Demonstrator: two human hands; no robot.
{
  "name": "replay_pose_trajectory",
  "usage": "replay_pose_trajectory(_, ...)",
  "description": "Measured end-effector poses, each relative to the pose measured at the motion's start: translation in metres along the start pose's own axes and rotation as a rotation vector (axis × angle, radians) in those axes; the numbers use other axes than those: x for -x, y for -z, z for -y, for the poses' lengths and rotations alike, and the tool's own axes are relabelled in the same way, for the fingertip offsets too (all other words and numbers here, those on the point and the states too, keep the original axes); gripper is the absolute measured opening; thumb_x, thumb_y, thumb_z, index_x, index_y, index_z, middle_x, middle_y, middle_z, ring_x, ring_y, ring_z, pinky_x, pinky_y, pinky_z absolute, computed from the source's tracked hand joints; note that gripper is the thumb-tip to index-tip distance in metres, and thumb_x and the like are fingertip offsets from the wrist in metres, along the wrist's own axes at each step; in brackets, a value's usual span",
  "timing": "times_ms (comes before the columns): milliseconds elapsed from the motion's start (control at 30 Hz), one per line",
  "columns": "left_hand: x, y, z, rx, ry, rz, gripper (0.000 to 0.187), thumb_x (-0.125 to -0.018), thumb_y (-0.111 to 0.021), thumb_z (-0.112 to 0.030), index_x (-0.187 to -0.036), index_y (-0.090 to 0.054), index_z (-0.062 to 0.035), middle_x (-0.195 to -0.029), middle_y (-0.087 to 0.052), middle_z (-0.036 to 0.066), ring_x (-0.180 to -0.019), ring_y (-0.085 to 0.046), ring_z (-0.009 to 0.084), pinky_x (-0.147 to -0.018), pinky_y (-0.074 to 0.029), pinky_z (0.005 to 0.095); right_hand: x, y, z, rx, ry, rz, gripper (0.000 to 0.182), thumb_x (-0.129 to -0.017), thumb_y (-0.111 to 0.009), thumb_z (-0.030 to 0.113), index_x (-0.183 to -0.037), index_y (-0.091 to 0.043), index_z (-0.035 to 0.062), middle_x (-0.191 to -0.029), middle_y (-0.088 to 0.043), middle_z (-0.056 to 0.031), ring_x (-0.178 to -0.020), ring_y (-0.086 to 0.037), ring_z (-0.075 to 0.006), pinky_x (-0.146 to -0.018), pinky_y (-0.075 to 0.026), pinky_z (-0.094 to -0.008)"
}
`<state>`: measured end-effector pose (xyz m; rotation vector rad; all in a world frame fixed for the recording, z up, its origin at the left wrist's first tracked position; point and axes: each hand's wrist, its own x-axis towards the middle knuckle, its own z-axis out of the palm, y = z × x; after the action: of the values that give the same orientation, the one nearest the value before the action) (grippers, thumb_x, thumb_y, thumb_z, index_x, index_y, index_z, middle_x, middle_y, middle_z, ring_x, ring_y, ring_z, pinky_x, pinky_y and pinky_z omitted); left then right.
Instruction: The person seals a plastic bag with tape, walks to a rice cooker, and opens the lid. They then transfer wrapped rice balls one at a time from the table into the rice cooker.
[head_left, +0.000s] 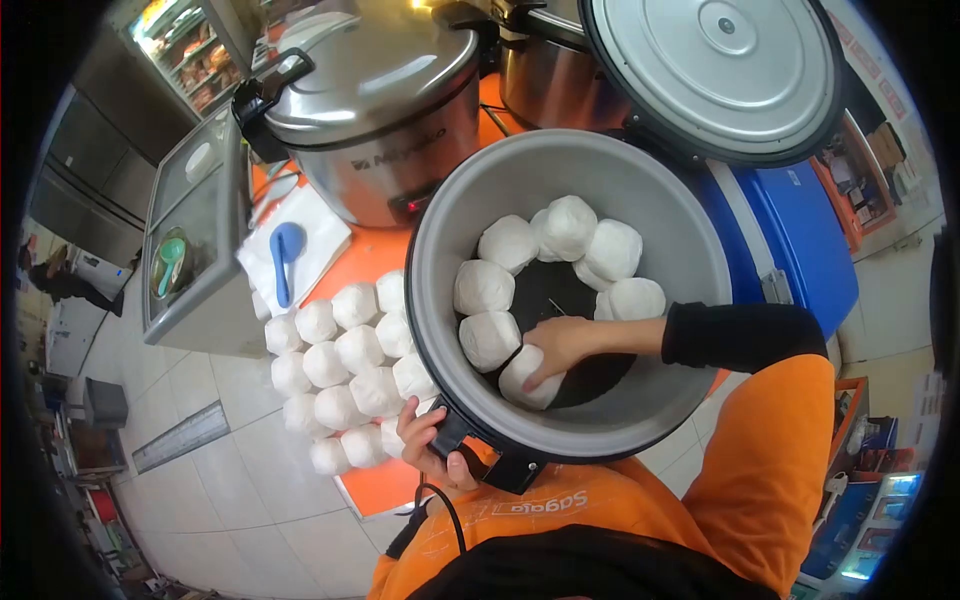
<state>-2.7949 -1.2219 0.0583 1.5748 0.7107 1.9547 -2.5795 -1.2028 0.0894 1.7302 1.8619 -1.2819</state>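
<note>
Inside the large open rice cooker (690, 250), my right hand (562, 345) is closed around a white wrapped bundle (522, 382) at the near side of the pot. More white wrapped bundles (485, 287) form a ring along the inner wall, some stacked on others. What is inside the wrapping is hidden. My left hand (432, 447) grips the cooker's black side handle (462, 437) at the near left, fingers on the outer side. To the left of the cooker, several rows of similar bundles (338, 408) sit on the orange table (370, 258).
A closed steel rice cooker (385, 130) stands behind, with another pot (550, 85) beside it. The open lid (725, 75) tilts back at upper right. A blue rice paddle (285, 262) lies on white paper. A blue cooler box (795, 235) is to the right, a glass-topped freezer (200, 215) to the left.
</note>
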Motion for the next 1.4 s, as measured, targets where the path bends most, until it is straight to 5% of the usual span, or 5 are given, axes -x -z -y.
replay_pose_trajectory(333,-0.003,-0.005,-0.001,-0.009,-0.007,-0.024,0.035,-0.071,-0.043,-0.025,-0.097,-0.044,-0.0020,-0.082,-0.053,0.017,-0.086,-0.049,0.0289,-0.092,-0.029,0.0518,0.101,0.088,-0.055,0.317,-0.418,-0.174,0.058,-0.061,-0.066,0.050,-0.104,-0.055,0.0139,-0.083,-0.062,-0.0142,-0.081,-0.061,-0.0232,-0.069,-0.047,-0.0352)
replay_pose_trajectory(867,0.002,0.001,0.003,0.032,0.006,0.011,0.039,-0.073,-0.045,-0.030,-0.099,-0.044,-0.0015,-0.086,-0.054,0.019,-0.101,-0.045,0.0360,-0.096,-0.025,0.0498,0.103,0.046,-0.039,0.906,-0.336,-0.350,0.043,-0.071,-0.059,0.015,-0.112,-0.053,0.0265,-0.102,-0.050,-0.0082,-0.068,-0.061,-0.0225,-0.056,-0.049,-0.0327)
replay_pose_trajectory(1033,0.000,-0.002,-0.001,0.025,0.026,0.012,0.039,-0.074,-0.045,-0.031,-0.100,-0.043,-0.0013,-0.087,-0.054,0.020,-0.101,-0.045,0.0372,-0.095,-0.025,0.0502,0.028,0.033,-0.028,0.225,0.256,-0.535,0.043,-0.073,-0.056,0.022,-0.113,-0.051,0.0055,-0.092,-0.058,-0.0158,-0.082,-0.061,-0.0274,-0.065,-0.050,-0.0320)
replay_pose_trajectory(1167,0.002,0.003,0.001,0.011,0.031,0.035,0.040,-0.074,-0.045,-0.031,-0.100,-0.043,-0.0013,-0.087,-0.054,0.020,-0.099,-0.045,0.0365,-0.095,-0.025,0.0507,-0.037,-0.012,-0.010,-0.861,-0.061,-0.296,0.044,-0.077,-0.058,0.033,-0.090,-0.054,-0.0084,-0.072,-0.057,-0.0150,-0.057,-0.059,-0.0249,-0.046,-0.048,-0.0350)
replay_pose_trajectory(1400,-0.002,-0.004,0.000,0.020,-0.010,-0.012,0.033,-0.075,-0.044,-0.026,-0.099,-0.044,-0.0022,-0.084,-0.056,0.018,-0.095,-0.047,0.0341,-0.093,-0.028,0.0477,-0.037,-0.007,0.013,-0.781,-0.386,-0.272,0.061,-0.059,-0.068,0.049,-0.084,-0.055,-0.0060,-0.075,-0.058,-0.0156,-0.059,-0.057,-0.0254,-0.049,-0.046,-0.0351)
